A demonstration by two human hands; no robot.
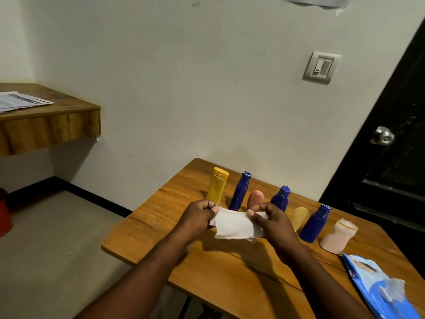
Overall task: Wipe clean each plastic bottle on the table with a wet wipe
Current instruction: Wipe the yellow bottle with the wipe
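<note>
A white wet wipe (236,225) is stretched between my hands above the wooden table (161,217). My left hand (199,215) pinches its left edge and my right hand (272,218) pinches its right edge. Behind them several plastic bottles stand in a row: a yellow bottle (217,185), a blue bottle (240,191), a pink bottle (254,199) partly hidden by my right hand, a second blue bottle (281,198), a pale yellow bottle (299,217), a third blue bottle (315,223) and a translucent pinkish bottle (339,236).
A blue wet wipe pack (379,288) lies at the table's right front edge. A dark door (391,157) with a metal knob stands at the right. A wooden shelf (46,120) with papers hangs on the wall at left. A red object (4,212) sits on the floor.
</note>
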